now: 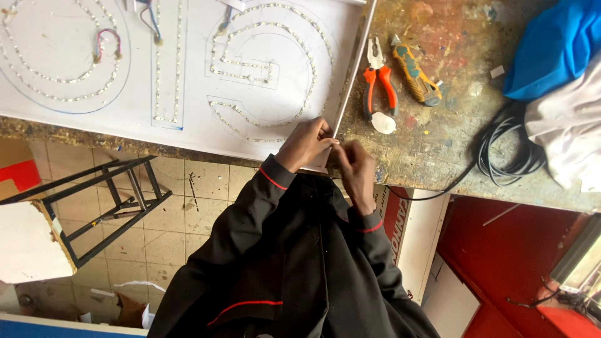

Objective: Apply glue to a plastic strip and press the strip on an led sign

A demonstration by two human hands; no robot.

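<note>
A white sign board (188, 125) with dotted light strips laid in large curved shapes lies on the worn workbench (451, 156). My left hand (305, 143) grips the board's near right corner, fingers curled over its edge. Touching it, my right hand (354, 168) pinches the same corner, where the metal edge strip (354, 69) ends. What lies between the fingertips is hidden. Both arms are in black sleeves with red trim.
Orange-handled pliers (379, 81) and a yellow utility knife (415, 78) lie right of the board. A coiled black cable (507, 150), blue cloth (554, 47) and white cloth (563, 138) sit at the far right. A black metal frame (106, 200) stands on the tiled floor below left.
</note>
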